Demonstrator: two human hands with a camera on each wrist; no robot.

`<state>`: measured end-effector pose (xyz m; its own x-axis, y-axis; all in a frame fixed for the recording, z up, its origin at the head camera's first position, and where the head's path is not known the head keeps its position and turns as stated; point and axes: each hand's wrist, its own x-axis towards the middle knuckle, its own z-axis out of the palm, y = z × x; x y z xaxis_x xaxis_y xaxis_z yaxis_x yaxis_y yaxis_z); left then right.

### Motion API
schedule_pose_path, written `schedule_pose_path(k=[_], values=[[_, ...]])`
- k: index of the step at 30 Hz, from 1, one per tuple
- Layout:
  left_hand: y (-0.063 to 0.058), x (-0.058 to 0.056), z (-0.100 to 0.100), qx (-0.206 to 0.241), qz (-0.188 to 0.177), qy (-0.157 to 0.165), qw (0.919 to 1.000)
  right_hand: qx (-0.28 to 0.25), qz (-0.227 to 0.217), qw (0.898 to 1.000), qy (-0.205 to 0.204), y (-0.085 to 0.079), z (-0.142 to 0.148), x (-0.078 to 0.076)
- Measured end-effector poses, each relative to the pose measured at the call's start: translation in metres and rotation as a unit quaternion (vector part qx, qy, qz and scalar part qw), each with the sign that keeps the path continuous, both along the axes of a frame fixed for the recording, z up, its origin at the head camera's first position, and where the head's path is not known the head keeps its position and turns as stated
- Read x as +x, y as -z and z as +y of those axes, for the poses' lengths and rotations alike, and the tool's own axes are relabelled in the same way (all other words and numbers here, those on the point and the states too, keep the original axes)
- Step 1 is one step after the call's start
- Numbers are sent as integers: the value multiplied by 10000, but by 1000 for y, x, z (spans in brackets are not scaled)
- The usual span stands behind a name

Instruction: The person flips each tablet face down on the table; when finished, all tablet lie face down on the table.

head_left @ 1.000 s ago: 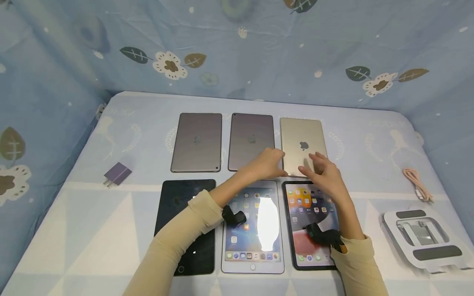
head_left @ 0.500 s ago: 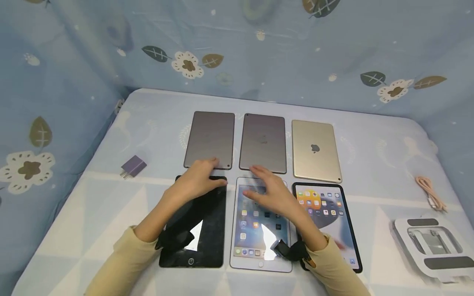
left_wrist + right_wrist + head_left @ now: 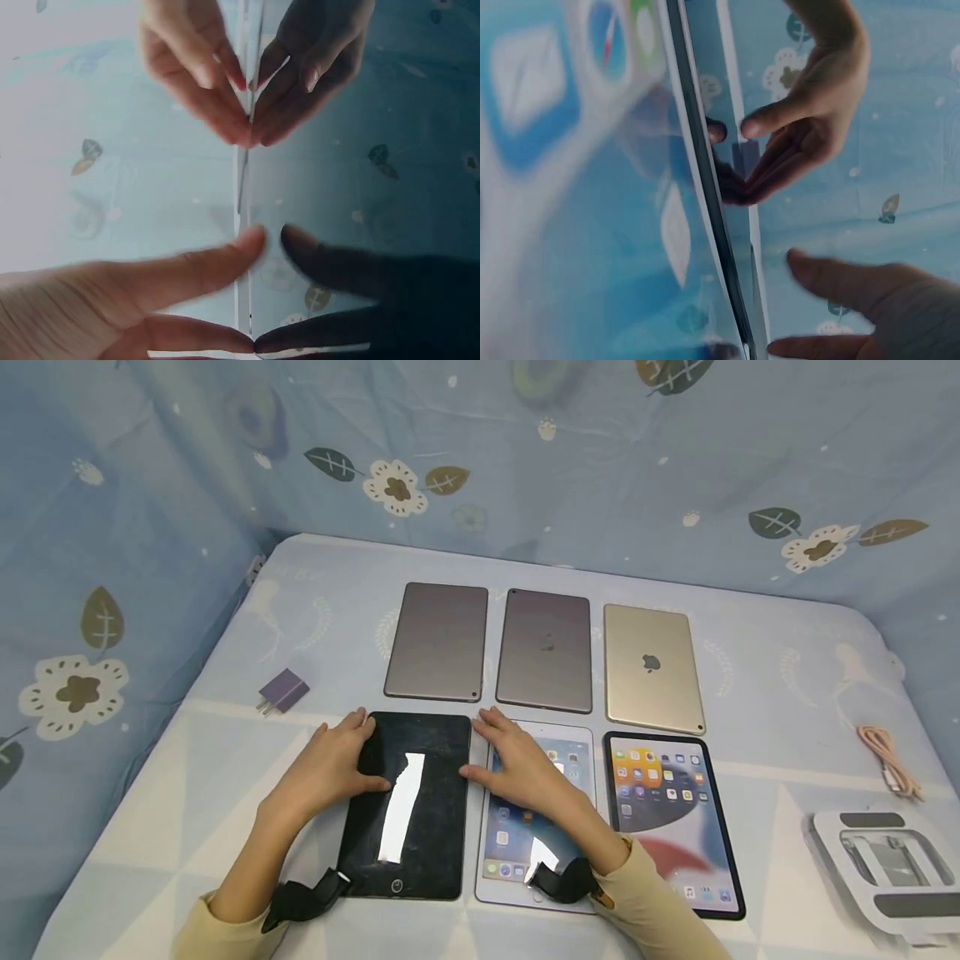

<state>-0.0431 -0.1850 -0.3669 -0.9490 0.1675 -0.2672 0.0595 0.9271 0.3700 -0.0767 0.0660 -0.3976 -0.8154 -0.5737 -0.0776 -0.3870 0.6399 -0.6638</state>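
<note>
Black tablet point(image 3: 438, 827): It is lying face up on the table point(image 3: 187, 827). A long white shine is showing on its glass, and its round button is facing the person.
Left hand point(image 3: 328, 766): It is leaning in at the upper left side of the black tablet. Its fingers are stretching out, loose and nearly straight, along the edge. Its thumb is hovering just over the glass.
Right hand point(image 3: 528, 766): It is reaching in to the upper right side of the black tablet. Its fingers are spreading out, loose and nearly straight, with the tips near the corner. I cannot tell if they are pressing.
White tablet point(image 3: 517, 835): It is lying just right of the black tablet, glowing with little pictures, partly under the right hand and arm.
Lit tablet with a dark rim point(image 3: 660, 814): It is glowing farther right of the black tablet.
Tablets showing their backs: A grey tablet point(image 3: 437, 642) is lying just behind the black tablet. Another grey one point(image 3: 545, 650) is lying behind it to the right, and a gold tablet point(image 3: 652, 672) is lying farther right.
Purple plug point(image 3: 285, 690): It is sitting left of the black tablet, a bit behind.
Pink cord point(image 3: 887, 756) and white stand point(image 3: 903, 907): They are sitting far right of the black tablet.
Blue flowery cloth point(image 3: 495, 485): It is hanging behind the black tablet.
</note>
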Motion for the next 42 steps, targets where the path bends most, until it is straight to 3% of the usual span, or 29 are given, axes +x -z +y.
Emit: schedule_pose_path(k=[7,12,15,21,25,28,33,35,39,42], values=[[4,3,-2,-25,83,115,9999,188,565,9981,131,11,-6,6],[4,4,-3,19,41,55,10000,-85,576,9978,318,15,-13,12],[3,4,-2,62,-22,-14,10000,-430,375,9974,446,16,-15,14],[3,3,-2,98,9,-4,10000,-1284,-529,9884,616,16,-16,11],[3,3,-5,248,-86,-4,9997,-1924,-1287,9697,778,12,-14,9],[3,3,-8,477,-221,-23,9986,-2616,-1849,9435,846,5,-11,8],[1,2,-11,693,-358,0,9970,-3492,-2706,8966,306,-4,-11,10],[1,2,-11,753,-398,2,9964,-3656,-2881,8849,150,-5,-12,11],[2,3,-10,907,-460,26,9948,-3882,-2911,8742,197,-11,-13,13],[5,2,-8,1082,-403,98,9933,-3891,-2738,8791,281,-17,-10,13]])
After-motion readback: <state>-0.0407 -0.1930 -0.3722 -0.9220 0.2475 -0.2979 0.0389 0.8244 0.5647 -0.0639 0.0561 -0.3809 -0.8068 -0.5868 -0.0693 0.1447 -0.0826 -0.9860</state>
